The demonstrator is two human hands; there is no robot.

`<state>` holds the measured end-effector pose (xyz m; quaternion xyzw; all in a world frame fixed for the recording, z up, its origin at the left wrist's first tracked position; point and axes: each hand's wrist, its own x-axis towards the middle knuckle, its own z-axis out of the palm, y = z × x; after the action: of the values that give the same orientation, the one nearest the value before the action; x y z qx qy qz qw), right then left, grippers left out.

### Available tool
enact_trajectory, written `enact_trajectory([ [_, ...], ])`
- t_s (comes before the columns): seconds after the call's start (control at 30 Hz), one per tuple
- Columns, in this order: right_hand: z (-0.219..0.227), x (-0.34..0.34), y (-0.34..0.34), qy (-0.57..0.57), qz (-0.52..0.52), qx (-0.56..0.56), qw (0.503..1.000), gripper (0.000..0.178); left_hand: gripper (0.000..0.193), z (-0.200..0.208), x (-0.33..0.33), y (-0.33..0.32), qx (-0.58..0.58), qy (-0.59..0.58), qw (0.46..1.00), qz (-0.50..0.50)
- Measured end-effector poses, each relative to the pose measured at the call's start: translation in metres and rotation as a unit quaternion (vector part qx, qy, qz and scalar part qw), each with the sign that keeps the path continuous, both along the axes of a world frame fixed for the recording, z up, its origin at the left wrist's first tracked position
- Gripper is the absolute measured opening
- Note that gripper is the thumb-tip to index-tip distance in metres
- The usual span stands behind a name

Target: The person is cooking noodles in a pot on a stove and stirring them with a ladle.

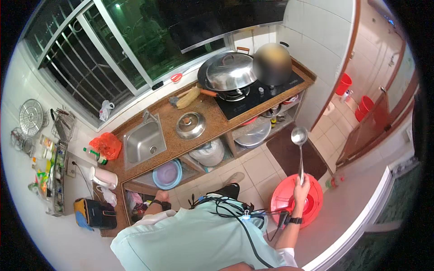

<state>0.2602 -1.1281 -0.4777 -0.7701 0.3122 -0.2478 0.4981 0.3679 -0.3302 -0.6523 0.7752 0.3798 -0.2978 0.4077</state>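
Note:
My right hand (301,189) is closed around the handle of a metal ladle (299,136), whose round bowl points away from me over the brown mat. Below that hand stands a red plastic bucket with a lid (316,203). My left hand (162,195) hangs low at my left side, near the lower cabinet; its fingers are too small and hidden to make out. A wok with a domed metal lid (231,72) sits on the left burner of the black cooktop (239,105). The pot (272,67) on the right burner is blurred.
A round pot lid (190,126) lies on the counter beside the sink (143,141). Blue basins (167,174) and a white sack (209,152) occupy the lower shelf. To the right, beyond the brown mat (289,156), a doorway shows red buckets (364,108).

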Motion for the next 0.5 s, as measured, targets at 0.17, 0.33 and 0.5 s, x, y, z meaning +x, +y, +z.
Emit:
enact_trajectory([
  [0.17,0.107,0.159,-0.048,-0.021,0.07,-0.096,0.993,0.037,0.028,0.03,0.022,-0.061,0.209,-0.134,0.782,-0.571],
  [0.33,0.166,0.311,-0.07,-0.034,0.087,-0.158,0.983,0.033,0.03,-0.009,0.038,-0.073,-0.169,0.123,0.886,-0.414],
  [0.5,0.159,0.402,-0.12,-0.075,0.094,-0.256,0.959,0.037,0.019,-0.025,0.079,-0.183,-0.429,-0.254,0.825,-0.266],
])
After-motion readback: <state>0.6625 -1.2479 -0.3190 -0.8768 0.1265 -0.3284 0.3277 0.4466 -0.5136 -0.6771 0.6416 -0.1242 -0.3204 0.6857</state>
